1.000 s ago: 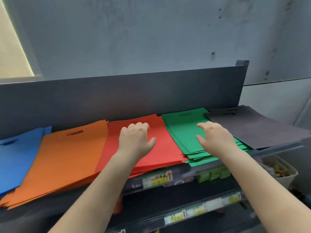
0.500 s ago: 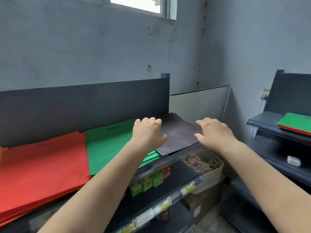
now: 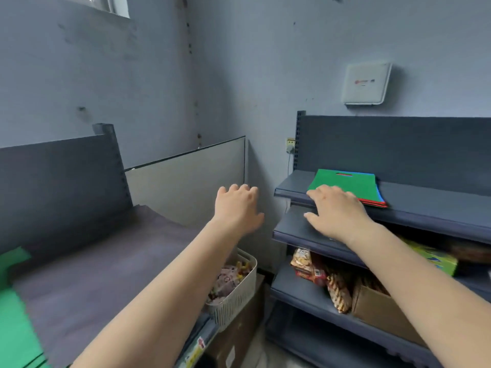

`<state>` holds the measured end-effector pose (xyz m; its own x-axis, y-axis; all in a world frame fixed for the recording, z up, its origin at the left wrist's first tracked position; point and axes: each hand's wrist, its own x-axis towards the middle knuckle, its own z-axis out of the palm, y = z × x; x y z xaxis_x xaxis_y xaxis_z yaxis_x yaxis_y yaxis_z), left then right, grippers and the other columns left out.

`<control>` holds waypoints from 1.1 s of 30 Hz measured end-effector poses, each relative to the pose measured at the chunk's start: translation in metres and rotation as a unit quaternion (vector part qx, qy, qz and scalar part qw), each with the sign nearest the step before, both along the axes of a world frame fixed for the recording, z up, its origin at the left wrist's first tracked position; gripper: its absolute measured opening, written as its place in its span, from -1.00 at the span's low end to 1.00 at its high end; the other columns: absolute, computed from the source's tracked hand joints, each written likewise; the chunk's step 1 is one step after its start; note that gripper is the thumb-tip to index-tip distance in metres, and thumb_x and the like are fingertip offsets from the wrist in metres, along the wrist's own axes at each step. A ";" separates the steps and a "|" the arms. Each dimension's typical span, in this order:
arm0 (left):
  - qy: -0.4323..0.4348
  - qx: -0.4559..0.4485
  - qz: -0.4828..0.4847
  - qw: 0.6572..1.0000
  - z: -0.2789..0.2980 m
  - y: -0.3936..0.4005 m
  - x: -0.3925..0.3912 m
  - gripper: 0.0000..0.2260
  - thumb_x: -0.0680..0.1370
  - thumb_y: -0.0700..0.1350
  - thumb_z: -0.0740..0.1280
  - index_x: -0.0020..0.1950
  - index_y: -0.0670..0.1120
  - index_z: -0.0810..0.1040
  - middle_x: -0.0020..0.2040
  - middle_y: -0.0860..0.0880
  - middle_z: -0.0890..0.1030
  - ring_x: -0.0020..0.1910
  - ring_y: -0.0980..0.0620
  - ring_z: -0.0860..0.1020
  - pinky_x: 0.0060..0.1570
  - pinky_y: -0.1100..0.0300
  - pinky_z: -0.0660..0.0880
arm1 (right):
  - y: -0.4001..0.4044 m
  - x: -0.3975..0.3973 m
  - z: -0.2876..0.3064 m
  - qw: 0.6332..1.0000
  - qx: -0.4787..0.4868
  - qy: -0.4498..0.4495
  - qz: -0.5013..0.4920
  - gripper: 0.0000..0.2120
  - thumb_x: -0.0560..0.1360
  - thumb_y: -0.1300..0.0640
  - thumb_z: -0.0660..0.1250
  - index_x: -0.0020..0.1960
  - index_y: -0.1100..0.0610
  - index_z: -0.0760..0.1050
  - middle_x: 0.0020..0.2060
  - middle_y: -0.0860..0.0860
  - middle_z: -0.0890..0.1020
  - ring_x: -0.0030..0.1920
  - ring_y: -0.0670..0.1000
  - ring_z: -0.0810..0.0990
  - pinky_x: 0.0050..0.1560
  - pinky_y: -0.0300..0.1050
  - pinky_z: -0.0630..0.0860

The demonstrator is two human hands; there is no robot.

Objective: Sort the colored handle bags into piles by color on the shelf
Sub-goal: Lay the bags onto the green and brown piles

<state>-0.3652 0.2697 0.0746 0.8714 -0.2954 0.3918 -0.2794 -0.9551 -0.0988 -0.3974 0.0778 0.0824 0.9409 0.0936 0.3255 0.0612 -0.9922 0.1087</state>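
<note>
A mixed stack of handle bags, green on top with red and blue edges showing beneath, lies on the top board of the right shelf. My right hand reaches toward its near left corner with relaxed fingers and holds nothing. My left hand hangs in the air between the two shelves, fingers loosely curled and empty. On the left shelf lie a dark grey bag pile and a green bag pile at the far left edge.
A white basket with wrapped goods sits below the left shelf's end. Snack packets and a cardboard box fill the right shelf's lower boards. A white device hangs on the wall.
My view has swung right, away from the blue, orange and red piles, to the right shelf. Both empty hands have moved with it toward the mixed stack.
</note>
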 end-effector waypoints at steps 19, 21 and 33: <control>0.046 0.019 -0.153 0.987 -0.040 -0.216 0.219 -0.56 0.55 0.16 0.19 0.33 -0.06 0.37 0.24 -0.04 0.49 0.24 -0.08 0.43 0.15 0.06 0.35 | -0.201 0.153 -0.045 0.986 0.041 0.046 -0.153 -0.54 0.57 -0.10 0.18 0.38 0.10 0.31 0.32 0.04 0.41 0.34 0.10 0.34 0.28 0.05 0.31; 0.061 0.013 -0.150 0.987 -0.051 -0.233 0.237 -0.54 0.55 0.19 0.18 0.34 -0.06 0.36 0.26 -0.04 0.49 0.25 -0.08 0.44 0.16 0.06 0.36 | -0.221 0.169 -0.052 0.986 0.047 0.050 -0.153 -0.55 0.57 -0.10 0.17 0.38 0.10 0.31 0.30 0.04 0.42 0.32 0.10 0.35 0.26 0.04 0.32; 0.136 -0.030 -0.064 0.988 -0.115 -0.294 0.324 -0.50 0.59 0.25 0.05 0.30 -0.06 0.44 0.26 -0.04 0.51 0.25 -0.07 0.44 0.23 0.07 0.33 | -0.319 0.270 -0.107 0.975 0.133 0.111 -0.137 -0.53 0.61 -0.11 0.09 0.38 0.16 0.34 0.29 0.09 0.45 0.28 0.11 0.42 0.26 0.01 0.38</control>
